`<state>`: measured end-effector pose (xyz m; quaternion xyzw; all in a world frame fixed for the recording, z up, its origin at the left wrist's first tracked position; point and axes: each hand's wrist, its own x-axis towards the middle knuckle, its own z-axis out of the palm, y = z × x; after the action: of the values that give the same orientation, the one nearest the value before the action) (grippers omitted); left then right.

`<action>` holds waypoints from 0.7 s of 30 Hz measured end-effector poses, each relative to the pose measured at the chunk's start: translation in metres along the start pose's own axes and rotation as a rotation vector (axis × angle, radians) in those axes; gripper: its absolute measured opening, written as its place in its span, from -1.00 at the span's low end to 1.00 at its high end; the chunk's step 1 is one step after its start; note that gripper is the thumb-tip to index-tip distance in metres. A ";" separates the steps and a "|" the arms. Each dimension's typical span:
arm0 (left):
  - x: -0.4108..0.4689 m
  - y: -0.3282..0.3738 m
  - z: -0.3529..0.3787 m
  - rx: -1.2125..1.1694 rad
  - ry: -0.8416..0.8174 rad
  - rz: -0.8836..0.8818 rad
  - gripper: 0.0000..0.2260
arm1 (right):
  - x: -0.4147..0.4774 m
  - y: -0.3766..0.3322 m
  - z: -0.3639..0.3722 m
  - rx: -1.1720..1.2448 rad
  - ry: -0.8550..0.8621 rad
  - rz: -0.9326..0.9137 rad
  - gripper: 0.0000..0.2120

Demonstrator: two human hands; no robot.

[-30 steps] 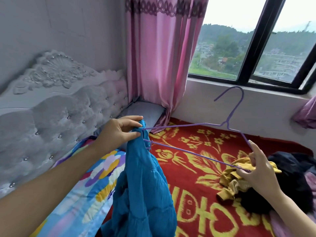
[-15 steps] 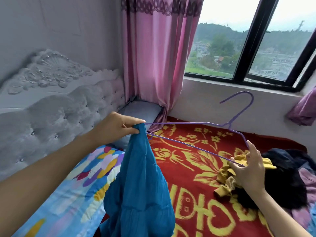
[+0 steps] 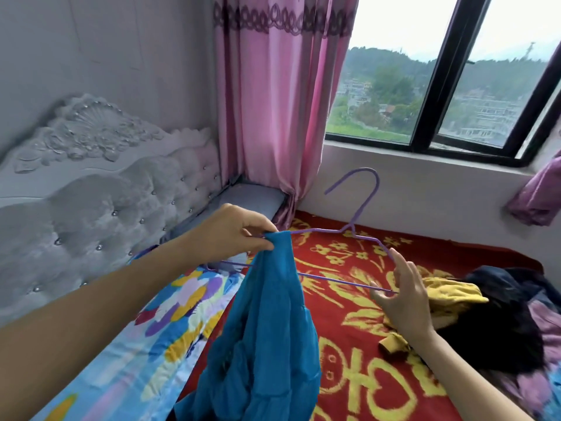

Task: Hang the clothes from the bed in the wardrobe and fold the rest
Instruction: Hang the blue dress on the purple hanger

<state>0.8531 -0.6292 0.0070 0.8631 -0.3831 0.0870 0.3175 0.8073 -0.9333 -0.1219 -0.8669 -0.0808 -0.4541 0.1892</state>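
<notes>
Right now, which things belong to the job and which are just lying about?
In use: blue garment, purple hanger, left hand pinching the garment, right hand holding the hanger; yellow garment and dark clothes wait.
Lying about: floral pillow, pink curtain, headboard.

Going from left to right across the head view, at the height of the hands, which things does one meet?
Grey headboard → left hand → blue garment → purple hanger (its hook) → right hand → yellow garment → dark clothes pile.
</notes>
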 end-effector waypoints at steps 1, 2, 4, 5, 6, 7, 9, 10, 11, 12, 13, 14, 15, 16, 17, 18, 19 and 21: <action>0.001 -0.002 -0.003 0.048 -0.005 -0.023 -0.83 | 0.000 -0.003 0.001 0.013 -0.007 0.014 -0.16; 0.001 -0.004 -0.005 0.114 -0.004 -0.037 -0.85 | 0.002 -0.007 0.001 0.017 -0.011 0.021 -0.16; 0.002 -0.006 -0.009 0.226 0.009 -0.037 -0.89 | 0.009 -0.016 0.001 0.002 -0.021 0.002 -0.10; 0.002 -0.008 -0.012 0.239 0.028 -0.036 -0.91 | 0.012 -0.020 0.000 -0.006 -0.040 -0.022 -0.06; 0.002 -0.010 -0.016 0.230 0.048 -0.039 -0.92 | 0.016 -0.025 0.000 -0.013 -0.060 -0.039 -0.01; 0.003 -0.010 -0.020 0.208 0.076 -0.045 -0.92 | 0.021 -0.027 -0.001 -0.010 -0.073 -0.051 0.03; 0.002 -0.010 -0.033 0.163 0.169 -0.057 -0.90 | 0.030 -0.030 0.000 -0.028 -0.059 -0.084 0.08; 0.002 -0.010 -0.042 0.139 0.230 -0.059 -0.87 | 0.035 -0.026 -0.001 -0.076 -0.018 -0.114 0.06; 0.001 -0.009 -0.052 0.112 0.286 -0.067 -0.82 | 0.039 -0.021 -0.001 -0.105 0.019 -0.093 0.05; 0.000 -0.008 -0.063 0.094 0.325 -0.084 -0.77 | 0.042 -0.014 0.000 -0.080 0.039 0.014 0.09; -0.002 -0.007 -0.074 0.093 0.347 -0.097 -0.76 | 0.041 -0.008 0.001 0.047 0.032 0.219 0.15; -0.003 -0.005 -0.083 0.104 0.360 -0.099 -0.75 | 0.038 -0.007 0.003 0.266 0.014 0.501 0.14; -0.005 -0.002 -0.091 0.113 0.379 -0.093 -0.73 | 0.033 -0.007 0.009 0.460 -0.031 0.751 0.05; -0.008 0.001 -0.097 0.103 0.397 -0.088 -0.70 | 0.026 -0.011 0.018 0.598 -0.126 0.917 -0.09; -0.009 0.003 -0.101 0.079 0.410 -0.084 -0.68 | 0.017 -0.017 0.028 0.641 -0.246 0.959 -0.28; -0.011 0.004 -0.106 0.052 0.421 -0.084 -0.67 | 0.012 -0.026 0.040 0.633 -0.328 0.895 -0.48; -0.012 0.005 -0.109 0.023 0.435 -0.091 -0.63 | 0.012 -0.038 0.049 0.626 -0.351 0.802 -0.64; -0.015 0.006 -0.115 -0.058 0.467 -0.124 -0.52 | 0.028 -0.070 0.061 0.719 -0.350 0.623 -0.75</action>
<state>0.8492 -0.5518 0.0939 0.8321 -0.2479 0.2534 0.4266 0.8482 -0.8451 -0.1125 -0.7930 0.0001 -0.1675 0.5857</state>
